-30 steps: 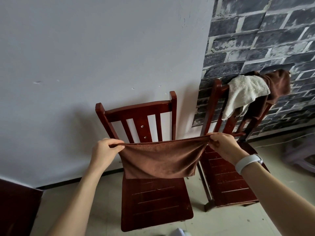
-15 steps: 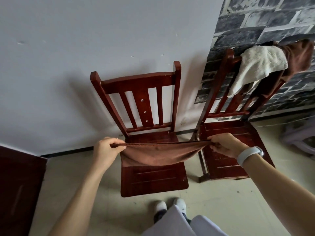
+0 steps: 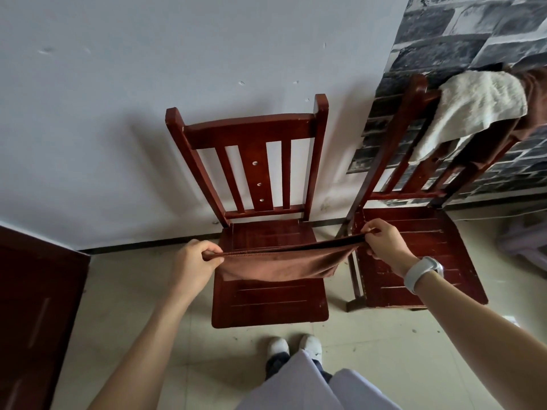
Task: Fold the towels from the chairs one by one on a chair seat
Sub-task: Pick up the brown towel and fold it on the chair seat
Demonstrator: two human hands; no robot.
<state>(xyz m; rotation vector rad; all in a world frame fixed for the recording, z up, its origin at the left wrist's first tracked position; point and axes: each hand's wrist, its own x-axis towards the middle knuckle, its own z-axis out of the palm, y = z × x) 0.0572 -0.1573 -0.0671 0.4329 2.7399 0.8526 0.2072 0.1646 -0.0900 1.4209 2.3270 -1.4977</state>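
A brown towel point(image 3: 281, 264), folded double, hangs stretched just above the seat of the middle red wooden chair point(image 3: 270, 303). My left hand point(image 3: 194, 261) pinches its left top corner. My right hand point(image 3: 384, 245) pinches its right top corner, over the gap between the two chairs. A white towel point(image 3: 470, 108) is draped over the backrest of the right chair point(image 3: 420, 255), with another brown towel point(image 3: 535, 93) beside it at the frame's edge.
Both chairs stand against a white wall; dark brick wallpaper covers the right part. Dark wooden furniture point(image 3: 32, 315) stands at the left. A pale stool point(image 3: 524, 241) sits on the floor at far right. My shoes point(image 3: 293, 347) are just before the middle chair.
Both hands have lowered the stretched brown towel from backrest height down to just above the middle chair's seat. The view has tilted downward, bringing my feet in.
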